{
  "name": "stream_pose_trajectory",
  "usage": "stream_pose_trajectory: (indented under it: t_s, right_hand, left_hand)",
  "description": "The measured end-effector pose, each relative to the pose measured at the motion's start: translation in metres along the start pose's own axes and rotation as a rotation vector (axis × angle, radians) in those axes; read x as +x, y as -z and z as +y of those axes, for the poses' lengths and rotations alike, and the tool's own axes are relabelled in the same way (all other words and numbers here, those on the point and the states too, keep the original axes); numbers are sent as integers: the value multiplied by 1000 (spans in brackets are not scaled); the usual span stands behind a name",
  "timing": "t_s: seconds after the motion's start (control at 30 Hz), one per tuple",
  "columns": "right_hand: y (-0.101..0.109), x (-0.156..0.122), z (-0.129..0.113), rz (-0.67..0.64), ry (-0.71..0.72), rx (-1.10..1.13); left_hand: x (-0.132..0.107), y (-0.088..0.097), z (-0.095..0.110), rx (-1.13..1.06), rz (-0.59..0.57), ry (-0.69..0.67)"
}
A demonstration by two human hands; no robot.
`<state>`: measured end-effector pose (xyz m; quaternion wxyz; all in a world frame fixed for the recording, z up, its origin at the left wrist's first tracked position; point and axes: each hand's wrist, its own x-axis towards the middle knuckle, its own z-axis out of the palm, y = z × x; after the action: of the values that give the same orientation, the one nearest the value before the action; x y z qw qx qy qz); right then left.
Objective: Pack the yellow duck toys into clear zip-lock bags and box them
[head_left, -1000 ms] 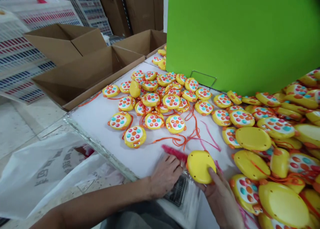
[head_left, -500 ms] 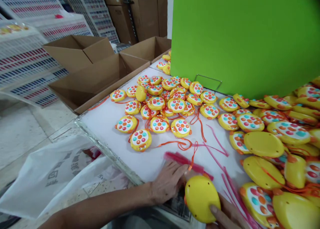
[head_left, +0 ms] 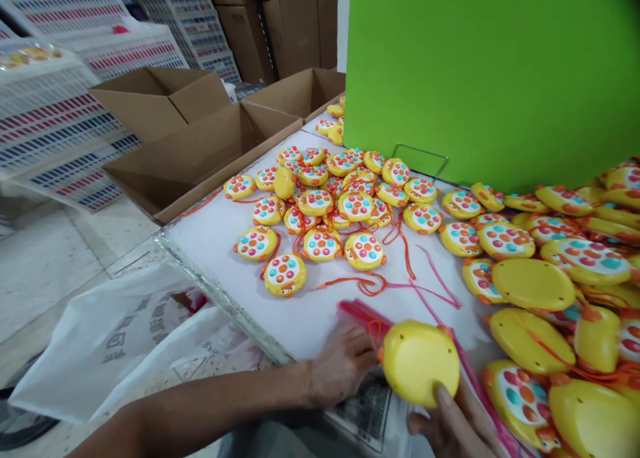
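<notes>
A rounded yellow plastic toy (head_left: 421,363), smooth-backed with small dark holes near its rim and orange nubs at left and upper right, sits above the white table (head_left: 300,318)'s near edge. Its plain back faces the camera; its long axis is hard to judge, the outline looking nearly round. The right hand (head_left: 463,421) pinches its lower right, thumb on the back. The left hand (head_left: 345,365)'s fingers curl together beside it; their grip is hidden.

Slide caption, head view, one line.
Right hand holds a yellow toy, plain side showing, beside left hand; more toys strewn across white table.
</notes>
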<state>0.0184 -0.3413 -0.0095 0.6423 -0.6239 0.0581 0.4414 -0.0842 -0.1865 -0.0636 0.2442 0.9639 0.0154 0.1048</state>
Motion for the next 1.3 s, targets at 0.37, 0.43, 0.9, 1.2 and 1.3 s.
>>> stream_pose_trajectory:
  t_s: [0.37, 0.43, 0.9, 1.2, 1.3]
  right_hand:
    - [-7, 12, 18, 70, 429, -903]
    - [-6, 12, 21, 75, 454, -900]
    - [-7, 33, -1, -145, 972, -1590]
    - [-56, 39, 2, -113, 1110, -1452]
    - [-63, 39, -1, -108, 1051, -1399]
  left_hand:
    - [-12, 59, 1, -116, 184, 147]
    - [-8, 70, -6, -306, 204, 394]
    - [17, 48, -2, -1143, 39, 755]
    - [15, 50, 0, -814, -69, 614]
    - [15, 53, 3, -617, -74, 544]
